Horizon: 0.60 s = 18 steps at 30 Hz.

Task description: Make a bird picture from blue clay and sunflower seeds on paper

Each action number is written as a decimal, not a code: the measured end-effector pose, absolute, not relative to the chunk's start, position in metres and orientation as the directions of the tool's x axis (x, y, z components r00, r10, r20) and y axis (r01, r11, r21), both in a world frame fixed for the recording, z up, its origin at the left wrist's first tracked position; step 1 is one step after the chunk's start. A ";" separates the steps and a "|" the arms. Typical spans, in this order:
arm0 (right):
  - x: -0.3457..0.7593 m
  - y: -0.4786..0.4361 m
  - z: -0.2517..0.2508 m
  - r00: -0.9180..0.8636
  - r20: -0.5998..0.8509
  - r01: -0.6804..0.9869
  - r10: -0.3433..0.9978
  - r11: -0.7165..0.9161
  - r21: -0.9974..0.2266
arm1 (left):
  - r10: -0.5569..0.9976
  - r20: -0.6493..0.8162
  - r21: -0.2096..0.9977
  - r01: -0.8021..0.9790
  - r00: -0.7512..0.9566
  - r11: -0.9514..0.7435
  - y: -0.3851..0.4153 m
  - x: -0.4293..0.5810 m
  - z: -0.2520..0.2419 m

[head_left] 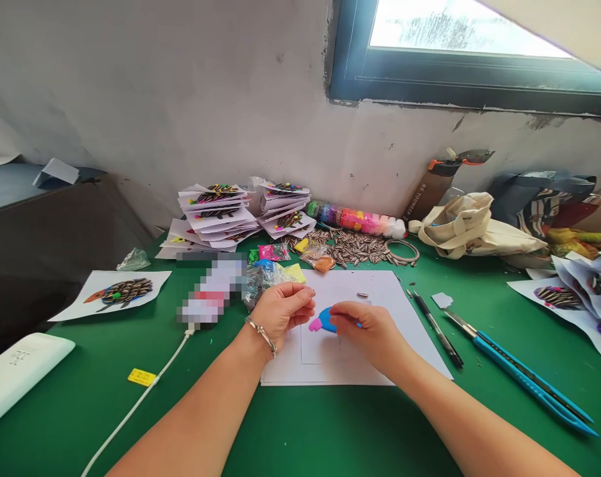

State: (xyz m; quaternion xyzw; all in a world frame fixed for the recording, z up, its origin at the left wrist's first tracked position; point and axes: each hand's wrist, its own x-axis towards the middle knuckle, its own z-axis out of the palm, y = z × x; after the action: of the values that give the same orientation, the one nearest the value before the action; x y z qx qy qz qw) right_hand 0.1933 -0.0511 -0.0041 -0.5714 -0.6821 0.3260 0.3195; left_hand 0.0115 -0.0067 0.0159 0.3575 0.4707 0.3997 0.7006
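On a small square of paper over a stack of white sheets [290, 374] lies a flat blue clay shape [326, 319] with a pink clay piece [315, 325] at its left end. My right hand [367, 328] covers most of the blue clay, thumb and fingertips pinched together over it; whatever is between them is hidden. Just left of the clay, my left hand [283, 311] is raised with fingers curled and thumb against forefinger; anything tiny in that pinch cannot be made out. A single sunflower seed [362, 295] rests on the paper beyond my right hand.
Sunflower seeds [360, 248] lie heaped at the back beside a pack of coloured clay [354, 220] and stacked seed-covered pictures [220, 215]. Clay bags [260, 281] sit behind my left hand. At right are a pen [438, 331] and blue-handled tweezers [523, 374]. A white cable [141, 401] crosses the left.
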 end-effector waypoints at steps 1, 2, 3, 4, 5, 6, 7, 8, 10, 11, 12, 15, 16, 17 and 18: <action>0.193 -0.051 -0.003 -0.136 0.070 0.591 0.988 0.137 -0.795 | 0.896 -0.374 0.877 -0.224 0.238 0.425 -0.007 0.011 0.016; 0.193 -0.051 -0.003 -0.128 0.086 0.608 0.988 0.146 -0.781 | 0.896 -0.374 0.877 -0.223 0.240 0.426 -0.007 0.011 0.016; 0.194 -0.051 -0.002 -0.119 0.110 0.617 0.987 0.160 -0.770 | 0.895 -0.375 0.876 -0.222 0.241 0.427 -0.007 0.011 0.016; 0.194 -0.051 -0.002 -0.114 0.136 0.619 0.984 0.178 -0.765 | 0.895 -0.375 0.877 -0.221 0.241 0.427 -0.007 0.011 0.016; 0.194 -0.050 -0.002 -0.114 0.162 0.615 0.980 0.198 -0.763 | 0.895 -0.376 0.877 -0.219 0.241 0.427 -0.007 0.011 0.016; 0.194 -0.050 -0.002 -0.121 0.181 0.608 0.976 0.217 -0.764 | 0.895 -0.376 0.878 -0.217 0.241 0.427 -0.006 0.012 0.016; 0.194 -0.050 -0.003 -0.135 0.191 0.600 0.972 0.234 -0.765 | 0.895 -0.376 0.878 -0.215 0.241 0.427 -0.006 0.012 0.016; 0.194 -0.050 -0.003 -0.149 0.193 0.594 0.970 0.244 -0.767 | 0.895 -0.376 0.879 -0.212 0.241 0.427 -0.006 0.012 0.016; 0.193 -0.051 -0.004 -0.167 0.184 0.590 0.969 0.248 -0.768 | 0.895 -0.375 0.881 -0.207 0.242 0.425 -0.005 0.012 0.015; 0.193 -0.051 -0.005 -0.166 0.180 0.590 0.970 0.244 -0.769 | 0.895 -0.375 0.882 -0.206 0.243 0.425 -0.005 0.012 0.015; 0.192 -0.051 -0.005 -0.162 0.178 0.593 0.971 0.240 -0.769 | 0.895 -0.373 0.882 -0.204 0.243 0.424 -0.005 0.012 0.014; 0.189 -0.051 -0.005 -0.152 0.214 0.620 0.965 0.262 -0.740 | 0.895 -0.370 0.883 -0.205 0.247 0.422 -0.005 0.012 0.014; 0.187 -0.051 -0.005 -0.155 0.237 0.632 0.959 0.281 -0.722 | 0.895 -0.370 0.883 -0.207 0.249 0.422 -0.005 0.012 0.014; 0.185 -0.050 -0.006 -0.163 0.263 0.644 0.951 0.305 -0.702 | 0.895 -0.370 0.882 -0.209 0.251 0.423 -0.005 0.012 0.014; 0.183 -0.049 -0.007 -0.175 0.292 0.654 0.940 0.333 -0.679 | 0.894 -0.370 0.881 -0.211 0.252 0.424 -0.006 0.012 0.014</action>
State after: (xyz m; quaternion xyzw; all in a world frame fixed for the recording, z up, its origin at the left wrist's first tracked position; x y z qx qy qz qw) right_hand 0.1832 -0.0489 -0.0074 -0.5397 -0.7385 0.2055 0.3479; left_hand 0.0117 -0.0056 0.0144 0.3650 0.4680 0.3936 0.7020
